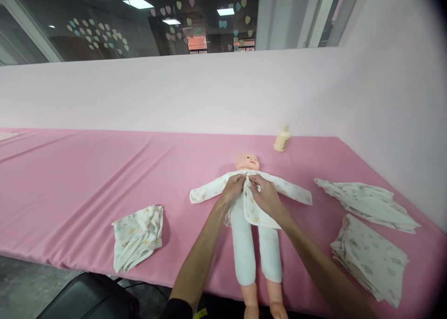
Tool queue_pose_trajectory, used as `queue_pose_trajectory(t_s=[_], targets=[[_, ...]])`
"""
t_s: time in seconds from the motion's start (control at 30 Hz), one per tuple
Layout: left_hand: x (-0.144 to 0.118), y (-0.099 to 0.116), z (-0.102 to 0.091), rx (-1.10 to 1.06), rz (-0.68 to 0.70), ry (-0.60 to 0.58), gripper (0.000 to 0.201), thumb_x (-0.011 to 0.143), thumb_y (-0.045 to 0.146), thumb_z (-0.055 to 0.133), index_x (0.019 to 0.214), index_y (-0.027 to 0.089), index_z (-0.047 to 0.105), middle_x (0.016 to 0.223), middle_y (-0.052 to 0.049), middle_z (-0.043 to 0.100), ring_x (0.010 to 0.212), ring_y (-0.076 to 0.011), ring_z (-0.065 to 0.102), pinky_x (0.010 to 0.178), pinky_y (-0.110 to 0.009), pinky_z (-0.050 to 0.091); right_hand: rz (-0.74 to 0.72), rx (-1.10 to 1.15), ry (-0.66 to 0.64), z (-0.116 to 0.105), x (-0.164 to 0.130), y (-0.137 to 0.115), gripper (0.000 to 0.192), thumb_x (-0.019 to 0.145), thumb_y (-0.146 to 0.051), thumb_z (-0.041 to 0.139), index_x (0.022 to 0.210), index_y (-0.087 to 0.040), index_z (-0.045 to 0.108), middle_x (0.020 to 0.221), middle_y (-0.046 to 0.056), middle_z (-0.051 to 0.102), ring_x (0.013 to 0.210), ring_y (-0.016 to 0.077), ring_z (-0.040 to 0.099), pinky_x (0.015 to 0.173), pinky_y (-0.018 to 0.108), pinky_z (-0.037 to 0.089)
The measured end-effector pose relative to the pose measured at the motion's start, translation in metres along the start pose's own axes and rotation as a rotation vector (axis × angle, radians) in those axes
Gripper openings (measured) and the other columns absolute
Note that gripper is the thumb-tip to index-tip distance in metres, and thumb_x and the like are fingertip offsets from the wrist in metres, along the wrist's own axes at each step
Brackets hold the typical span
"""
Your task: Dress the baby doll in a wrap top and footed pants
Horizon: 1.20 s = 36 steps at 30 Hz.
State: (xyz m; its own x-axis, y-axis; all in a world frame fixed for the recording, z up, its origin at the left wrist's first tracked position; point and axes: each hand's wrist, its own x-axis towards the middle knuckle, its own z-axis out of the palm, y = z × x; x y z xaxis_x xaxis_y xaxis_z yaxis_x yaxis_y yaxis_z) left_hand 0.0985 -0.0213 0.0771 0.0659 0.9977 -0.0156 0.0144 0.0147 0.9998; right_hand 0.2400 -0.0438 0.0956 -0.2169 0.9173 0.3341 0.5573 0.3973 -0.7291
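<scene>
Doll [248, 162] lies on its back on a pink sheet [87, 179], in front of the person and right of the middle of the view. Head points to the wall [157, 98]; bare lower legs reach the near edge. It wears a white printed jacket [261, 215] and white trousers [243, 249]. Both jacket sleeves are stretched outward, one to each side. The jacket front stands apart below the hands, trousers showing in the gap; the panel on the right lies over the belly.

Left hand [234, 187]: at the upper front of the jacket, just below the neck. Fingers drawn together, pinching the jacket edge; exact grip partly hidden by the hand itself. Right hand [264, 195]: beside the left, at the same spot, fingertips narrow and closed on the jacket front. The two hands are near each other, a small gap between. Whether a tie or a fastener is held cannot be told.

Surroundings: a pump bottle [282, 141] stands upright beyond the doll's head, near the wall. A crumpled printed cloth [138, 237] lies to the left, well apart from the doll. To the right lie a loose white garment [370, 202] and, nearer the person, a folded printed stack [372, 258]. A black chair [94, 298] shows below the sheet's edge at lower left.
</scene>
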Motion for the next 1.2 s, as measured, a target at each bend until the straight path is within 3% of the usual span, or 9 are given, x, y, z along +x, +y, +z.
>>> queue_pose_trajectory(t_s=[0.17,0.3,0.43,0.53,0.63,0.8,0.93,1.1,1.2], targets=[[-0.005,0.006,-0.006,0.072,0.02,-0.002,0.033,0.085,0.046,0.055,0.074,0.015,0.055,0.065,0.003,0.045,0.059,-0.0093,0.036,0.055,-0.022,0.03,0.07,0.016,0.028,0.0,-0.001,0.006,0.03,0.091,-0.022,0.043,0.118,-0.02,0.057,0.117,0.007,0.067,0.108,0.0202,0.061,0.094,0.035,0.046],[-0.025,0.022,-0.019,0.288,0.056,-0.065,0.025,0.084,0.041,0.056,0.081,0.017,0.061,0.075,0.0,0.055,0.067,-0.0126,0.045,0.059,-0.024,0.034,0.061,-0.185,0.125,0.0,-0.018,0.002,0.029,0.093,-0.032,0.047,0.118,-0.018,0.054,0.117,0.011,0.059,0.112,0.026,0.054,0.093,0.04,0.045],[-0.048,0.028,-0.035,0.518,0.06,-0.035,0.023,0.077,0.034,0.062,0.064,0.02,0.049,0.067,0.001,0.05,0.062,-0.0144,0.041,0.055,-0.027,0.027,0.022,-0.344,0.074,0.01,-0.036,-0.006,0.03,0.091,-0.041,0.054,0.11,-0.018,0.054,0.107,0.01,0.057,0.1,0.0268,0.055,0.086,0.04,0.045],[-0.063,0.024,-0.039,0.604,0.066,0.026,0.032,0.079,0.032,0.06,0.059,0.021,0.038,0.061,0.002,0.042,0.057,-0.0145,0.033,0.054,-0.029,0.02,0.0,-0.436,0.032,0.023,-0.045,-0.009,0.024,0.09,-0.036,0.057,0.105,-0.019,0.052,0.102,0.009,0.058,0.095,0.0264,0.055,0.082,0.039,0.045],[-0.078,0.018,-0.032,0.664,0.131,0.016,0.031,0.087,0.031,0.051,0.061,0.021,0.036,0.063,0.001,0.045,0.058,-0.0156,0.035,0.056,-0.03,0.022,-0.004,-0.503,0.006,0.031,-0.05,-0.01,0.008,0.09,-0.021,0.05,0.098,-0.02,0.051,0.096,0.008,0.059,0.088,0.0249,0.055,0.078,0.037,0.043],[-0.094,0.009,-0.013,0.731,0.194,-0.026,0.018,0.092,0.025,0.04,0.076,0.022,0.049,0.08,-0.002,0.06,0.071,-0.0189,0.05,0.064,-0.03,0.03,0.03,-0.339,-0.102,0.023,-0.054,-0.014,0.021,0.086,-0.009,0.042,0.101,-0.02,0.052,0.092,0.005,0.064,0.085,0.0217,0.059,0.072,0.031,0.039],[-0.09,0.001,-0.004,0.66,0.102,0.085,0.018,0.094,0.034,0.042,0.1,0.022,0.054,0.099,-0.007,0.066,0.089,-0.0244,0.058,0.071,-0.031,0.035,0.077,-0.268,-0.086,0.012,-0.054,-0.013,0.029,0.087,-0.011,0.041,0.112,-0.019,0.052,0.092,0.004,0.065,0.087,0.0211,0.06,0.071,0.03,0.039],[-0.081,-0.001,0.002,0.771,0.066,0.137,0.014,0.093,0.023,0.038,0.085,0.021,0.049,0.086,-0.007,0.065,0.08,-0.0238,0.057,0.066,-0.032,0.033,0.095,-0.406,-0.061,0.016,-0.053,-0.011,0.018,0.09,-0.02,0.047,0.107,-0.02,0.051,0.095,0.006,0.061,0.088,0.023,0.06,0.067,0.031,0.039],[-0.082,0.001,0.006,0.845,0.089,0.184,0.013,0.09,0.017,0.037,0.087,0.021,0.049,0.087,-0.007,0.065,0.08,-0.0236,0.057,0.065,-0.032,0.032,0.107,-0.528,-0.056,0.022,-0.052,-0.017,0.011,0.09,-0.018,0.048,0.1,-0.02,0.05,0.095,0.007,0.06,0.081,0.0222,0.06,0.061,0.03,0.037]])
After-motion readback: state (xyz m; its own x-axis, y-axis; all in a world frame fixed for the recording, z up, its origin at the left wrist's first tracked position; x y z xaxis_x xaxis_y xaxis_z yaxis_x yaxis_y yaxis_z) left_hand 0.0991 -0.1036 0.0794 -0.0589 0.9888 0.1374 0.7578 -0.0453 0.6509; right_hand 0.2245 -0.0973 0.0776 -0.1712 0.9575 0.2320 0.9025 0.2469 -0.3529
